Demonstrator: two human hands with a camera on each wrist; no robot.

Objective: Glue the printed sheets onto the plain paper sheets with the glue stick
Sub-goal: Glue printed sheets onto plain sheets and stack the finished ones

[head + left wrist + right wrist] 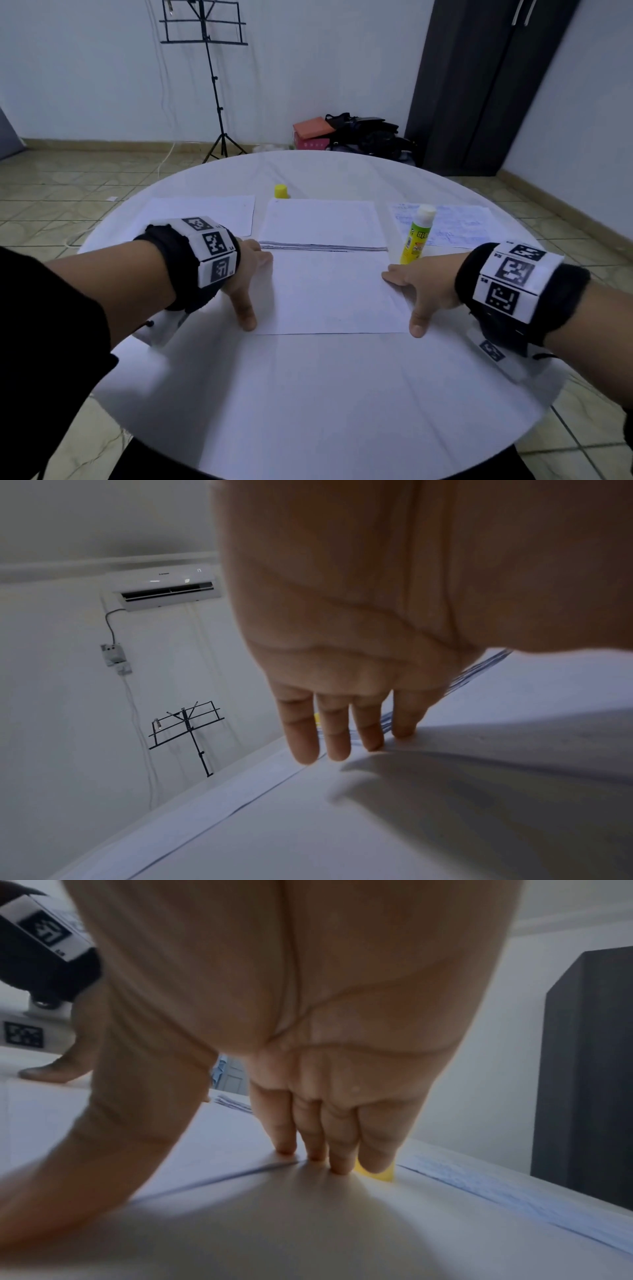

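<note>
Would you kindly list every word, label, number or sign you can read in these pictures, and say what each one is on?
None can be read with confidence.
Glue stick label: coloured print and a barcode, too blurred.
Printed sheet at far right: blue text, too small.
Wristbands: square code markers with tiny characters, illegible.
Air conditioner: small logo, blurred.

Round table (308,394) covered in white cloth, matt, faintly creased. Near sheet (329,291) at centre: plain white paper, matt, smooth. Paper stack (318,222) at 12 o'clock of it: same matt white stock, layered edges visible. Printed sheets (455,222) at 2 o'clock: thin paper, bluish print. Glue stick (416,236): glossy plastic tube with printed yellow-green label, white tip. Cap (281,191): yellow plastic, smooth. Wrist bands (191,260): black fabric with matt printed marker cards. Music stand (212,68): black metal. Floor (68,192): glazed tile.
</note>
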